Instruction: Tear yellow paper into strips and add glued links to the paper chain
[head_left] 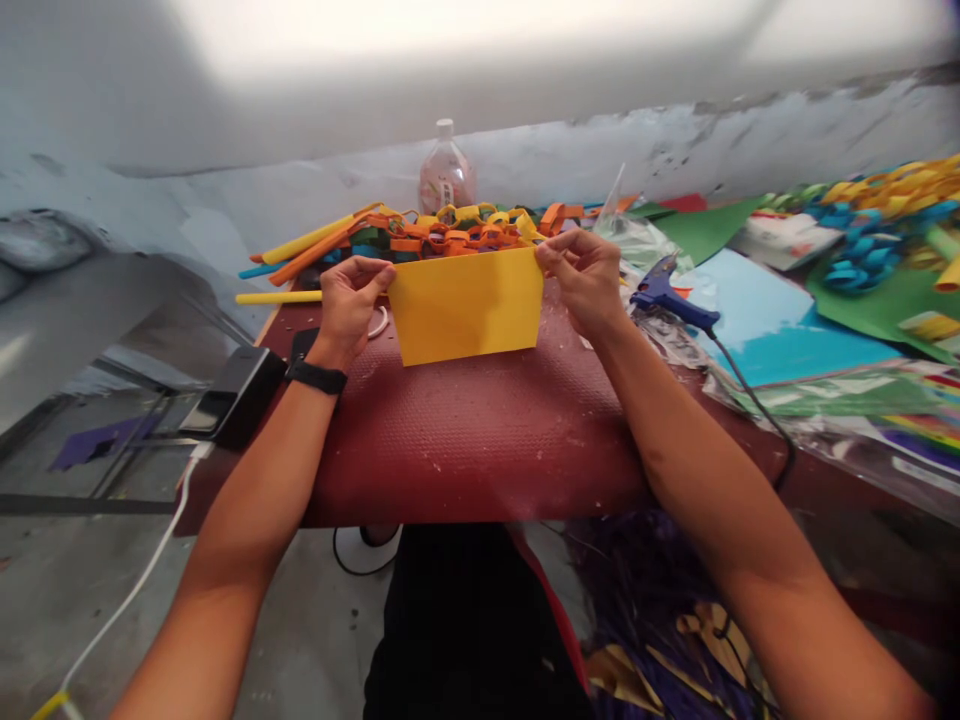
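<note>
Two-handed, holds a plain yellow rectangular paper sheet [466,308] by its upper corners: left hand [346,308] pinched thumb-to-finger on one, right hand [589,278] likewise on the other, no gap visible at either. Hangs below the fingertips, between both hands, long axis running side to side, right end slightly higher; neither hand clearly nearer. Contact of lower edge with dark-red textured tabletop [480,450]: cannot tell. Behind left hand, a thin yellow rolled tube [277,298]; beyond the sheet, an orange-and-yellow paper-loop chain [452,239] and a clear white-capped plastic bottle [447,178]; beside right hand, a blue plastic glue gun [670,294].
</note>
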